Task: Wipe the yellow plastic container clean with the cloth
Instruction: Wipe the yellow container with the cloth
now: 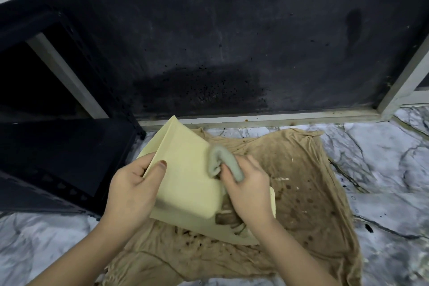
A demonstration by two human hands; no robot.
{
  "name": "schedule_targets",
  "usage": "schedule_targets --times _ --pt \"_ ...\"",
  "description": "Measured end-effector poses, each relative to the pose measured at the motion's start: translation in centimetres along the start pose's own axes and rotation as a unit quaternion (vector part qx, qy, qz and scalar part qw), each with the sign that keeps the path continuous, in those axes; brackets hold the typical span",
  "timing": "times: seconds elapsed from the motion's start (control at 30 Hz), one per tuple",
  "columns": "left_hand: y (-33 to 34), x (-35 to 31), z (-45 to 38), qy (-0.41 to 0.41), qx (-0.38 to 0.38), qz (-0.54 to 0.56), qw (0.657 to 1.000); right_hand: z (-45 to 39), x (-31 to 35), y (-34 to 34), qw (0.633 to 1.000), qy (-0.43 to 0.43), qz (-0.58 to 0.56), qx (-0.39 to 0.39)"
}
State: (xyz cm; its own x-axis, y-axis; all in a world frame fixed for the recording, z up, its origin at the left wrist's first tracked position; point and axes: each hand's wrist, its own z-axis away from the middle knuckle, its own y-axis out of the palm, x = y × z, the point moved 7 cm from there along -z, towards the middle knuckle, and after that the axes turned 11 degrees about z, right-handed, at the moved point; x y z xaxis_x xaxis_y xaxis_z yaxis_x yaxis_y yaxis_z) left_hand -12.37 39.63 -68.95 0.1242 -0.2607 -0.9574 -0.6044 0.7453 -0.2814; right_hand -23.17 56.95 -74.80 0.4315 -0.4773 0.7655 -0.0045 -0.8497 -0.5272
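Observation:
A pale yellow plastic container (185,174) is held tilted above the floor, one flat side facing up. My left hand (133,190) grips its left edge, thumb on top. My right hand (246,188) holds a bunched grey-green cloth (220,161) pressed against the container's right upper edge. Brown dirt marks (226,218) show on the container's lower side, partly hidden by my right wrist.
A stained tan cloth sheet (301,183) lies spread on the marbled floor (383,153) under the container. A dark grimy panel (232,42) with a pale metal frame (255,118) stands behind. A black shelf unit (60,153) is at the left.

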Motion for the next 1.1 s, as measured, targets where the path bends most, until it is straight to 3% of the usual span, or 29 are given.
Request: schedule_targets --times 0.17,0.27,0.43,0.6,0.7,0.9,1.1 --pt "-0.7 -0.1 0.1 -0.01 -0.029 0.001 1.0 1.5 -9.4 -2.0 0.984 0.148 0.1 -0.02" --pt "-0.6 -0.4 0.2 -0.018 -0.028 0.0 0.999 4.5 -12.3 -2.9 0.975 0.191 0.108 -0.022" --pt "-0.3 -0.9 -0.4 0.006 0.017 -0.027 0.999 7.8 -8.0 -2.9 0.984 0.079 0.148 -0.051" --pt "0.1 -2.7 -1.7 0.011 0.082 -0.125 0.989 7.7 -3.3 -1.9 0.999 0.024 0.019 -0.04" --pt "0.4 -2.7 -2.0 -0.009 0.046 -0.164 0.985 6.3 0.9 -0.8 0.999 -0.051 -0.019 -0.006" --pt "0.7 -2.7 -1.2 0.038 -0.036 -0.136 0.989 2.1 5.3 -0.6 0.996 -0.057 -0.058 -0.021" --pt "1.2 -3.4 -1.9 0.088 0.026 -0.068 0.993 -2.7 6.2 -2.2 0.996 -0.028 -0.058 -0.064"
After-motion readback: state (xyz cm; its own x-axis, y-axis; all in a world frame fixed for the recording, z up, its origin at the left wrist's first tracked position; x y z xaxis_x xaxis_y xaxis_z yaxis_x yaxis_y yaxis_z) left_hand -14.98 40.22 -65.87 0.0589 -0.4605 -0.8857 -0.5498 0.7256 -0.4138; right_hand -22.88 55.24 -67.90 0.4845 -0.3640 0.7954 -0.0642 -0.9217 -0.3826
